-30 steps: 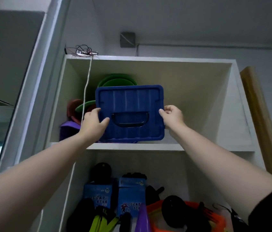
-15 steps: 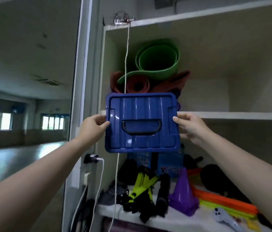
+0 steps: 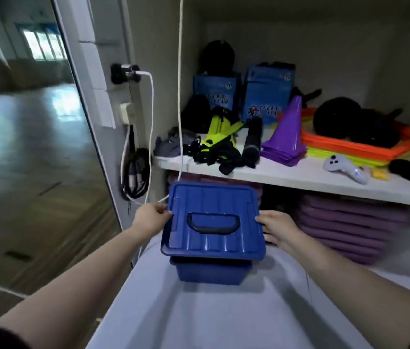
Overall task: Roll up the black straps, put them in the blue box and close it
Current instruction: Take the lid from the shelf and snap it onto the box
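Observation:
I hold the blue box (image 3: 212, 270) between both hands, low in front of the shelf unit. Its ribbed blue lid (image 3: 214, 238) with a dark handle is on and faces up at me. My left hand (image 3: 152, 217) grips the lid's left edge. My right hand (image 3: 278, 229) grips the right edge. Black straps (image 3: 220, 153) lie tangled with yellow-green webbing on the white shelf (image 3: 287, 176) above the box.
A pale surface (image 3: 211, 311) lies under the box. The shelf holds purple cones (image 3: 289, 132), two blue cartons (image 3: 265, 91), orange and yellow frames (image 3: 360, 146), a white controller (image 3: 345, 167) and black gear. Purple mats (image 3: 350, 225) are stacked below. White cables (image 3: 149, 117) hang at left beside a mirror.
I have brought the blue box down from the top shelf to below the middle shelf, and my view has tilted down with it. Both hands keep the same grip.

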